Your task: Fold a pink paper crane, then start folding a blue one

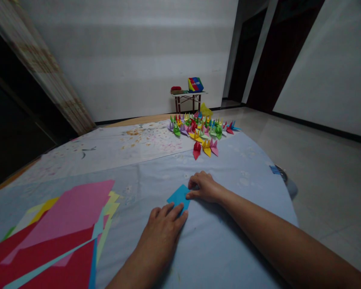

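A small folded square of blue origami paper (178,195) lies flat on the cloth in front of me, one corner pointing away. My left hand (165,226) rests palm down at its near side, the fingers stretched out and the fingertips on the paper. At the right corner, my right hand (205,187) has its thumb and curled fingers closed on the paper's edge. The near corner of the square is partly covered by my left fingers.
Coloured paper sheets (75,212) lie in a loose pile at the left. Many folded paper cranes (195,126) stand at the far right of the round table (228,245), with a red crane (197,150) nearest. Behind is a small stand (189,94) with a colourful box (195,84).
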A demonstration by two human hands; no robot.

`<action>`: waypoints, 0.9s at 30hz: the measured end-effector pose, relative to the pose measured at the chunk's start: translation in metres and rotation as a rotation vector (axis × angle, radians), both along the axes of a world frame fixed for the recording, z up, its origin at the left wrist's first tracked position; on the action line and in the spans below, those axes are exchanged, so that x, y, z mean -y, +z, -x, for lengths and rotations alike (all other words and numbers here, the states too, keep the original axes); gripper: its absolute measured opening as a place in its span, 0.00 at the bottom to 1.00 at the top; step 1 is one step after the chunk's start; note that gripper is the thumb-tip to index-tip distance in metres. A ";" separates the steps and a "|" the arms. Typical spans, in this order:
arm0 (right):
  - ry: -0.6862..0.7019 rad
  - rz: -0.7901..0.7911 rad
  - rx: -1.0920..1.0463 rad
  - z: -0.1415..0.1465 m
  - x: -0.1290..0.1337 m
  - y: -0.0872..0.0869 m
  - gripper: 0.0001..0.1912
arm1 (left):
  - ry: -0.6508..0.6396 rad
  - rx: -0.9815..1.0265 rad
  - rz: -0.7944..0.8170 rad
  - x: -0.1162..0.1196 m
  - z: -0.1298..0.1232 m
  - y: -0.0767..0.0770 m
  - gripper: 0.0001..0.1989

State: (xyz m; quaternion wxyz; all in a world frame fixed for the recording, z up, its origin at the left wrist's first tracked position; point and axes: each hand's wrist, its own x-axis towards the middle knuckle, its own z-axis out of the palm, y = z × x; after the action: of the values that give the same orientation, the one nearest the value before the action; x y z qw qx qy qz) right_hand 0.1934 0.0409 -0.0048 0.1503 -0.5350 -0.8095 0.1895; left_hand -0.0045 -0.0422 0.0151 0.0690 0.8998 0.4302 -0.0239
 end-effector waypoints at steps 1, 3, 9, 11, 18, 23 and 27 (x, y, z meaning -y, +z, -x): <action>0.002 0.003 0.003 0.000 0.000 0.000 0.18 | 0.000 -0.014 -0.004 0.001 0.000 0.001 0.20; 0.006 0.005 0.007 0.000 0.000 0.001 0.19 | 0.001 -0.041 -0.005 0.003 0.001 0.004 0.21; 0.017 0.015 0.017 0.000 -0.001 0.001 0.19 | 0.003 -0.042 0.020 0.006 0.001 0.010 0.21; 0.026 0.008 0.017 0.000 -0.001 0.000 0.19 | -0.003 0.003 0.025 0.006 0.003 0.014 0.19; 0.085 -0.049 -0.027 -0.003 -0.002 -0.004 0.18 | 0.192 0.249 -0.063 -0.007 0.012 0.009 0.15; 0.149 -0.129 -0.052 0.002 -0.003 -0.006 0.16 | 0.190 0.322 -0.109 -0.013 0.016 -0.011 0.18; 0.199 -0.222 -0.044 0.009 -0.004 -0.007 0.13 | 0.174 0.302 -0.098 -0.009 0.014 -0.009 0.16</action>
State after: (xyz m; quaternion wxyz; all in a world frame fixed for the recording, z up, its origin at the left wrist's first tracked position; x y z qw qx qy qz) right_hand 0.1845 0.0453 -0.0122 0.2069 -0.4278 -0.8710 0.1246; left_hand -0.0190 -0.0329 0.0057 0.0904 0.8550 0.4916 0.1384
